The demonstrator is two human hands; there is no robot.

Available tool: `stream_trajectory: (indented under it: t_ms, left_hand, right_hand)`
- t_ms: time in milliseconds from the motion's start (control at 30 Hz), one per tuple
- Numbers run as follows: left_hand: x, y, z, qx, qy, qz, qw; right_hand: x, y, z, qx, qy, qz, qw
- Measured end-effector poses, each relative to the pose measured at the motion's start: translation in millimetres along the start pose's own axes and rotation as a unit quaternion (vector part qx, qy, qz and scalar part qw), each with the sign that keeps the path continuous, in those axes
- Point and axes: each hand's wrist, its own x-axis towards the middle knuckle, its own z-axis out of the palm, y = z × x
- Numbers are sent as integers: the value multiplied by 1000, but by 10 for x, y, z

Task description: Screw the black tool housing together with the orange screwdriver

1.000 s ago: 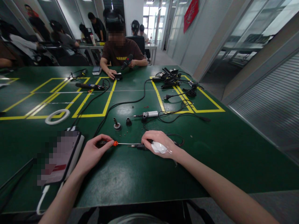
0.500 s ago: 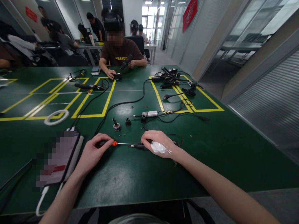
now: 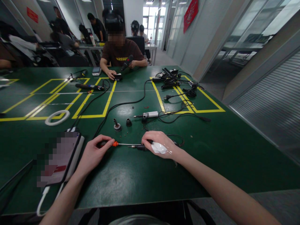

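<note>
My left hand (image 3: pixel 99 148) is closed around the handle of a screwdriver (image 3: pixel 115 143), whose orange collar shows past the fingertips. Its thin steel shaft points right, toward my right hand (image 3: pixel 159 144), and the tip is lost by the fingers there. That hand is closed over a black pen-like tool (image 3: pixel 140 147) with a slim metal tip facing left; its rear part is hidden under the palm. A white patch is taped to the back of this hand. Just beyond lie a round metal part with a dark stem (image 3: pixel 117 125), a black cone-shaped cap (image 3: pixel 128 122) and several tiny screws (image 3: pixel 125 134).
A silver-bodied tool with a cable (image 3: pixel 152 114) lies further back. On the left are a phone (image 3: pixel 62 159) with a white cable and a tape roll (image 3: pixel 57 117). Tangled black cords (image 3: pixel 171 78) lie back right. Across the green table (image 3: pixel 131 181), a person (image 3: pixel 123 51) holds a dark tool.
Both hands, the screwdriver and the black tool look unmoved. In the far left background, a standing person has shifted to the right.
</note>
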Motion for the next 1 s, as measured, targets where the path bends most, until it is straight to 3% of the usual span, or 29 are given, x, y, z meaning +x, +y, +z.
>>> stream_trajectory:
  t_ms: [567,767,1000]
  left_hand:
    - [-11,54,-3,2,-2,27,1000]
    - [-27,29,-29,-14,-28,-18,999]
    - [6,-52,-30,-27,-16,-33,999]
  right_hand:
    - [-2,12,11,-1,3,-4,1000]
    - [-4,25,13,1,3,-2,1000]
    - [-3,21,8,3,-4,-1,1000]
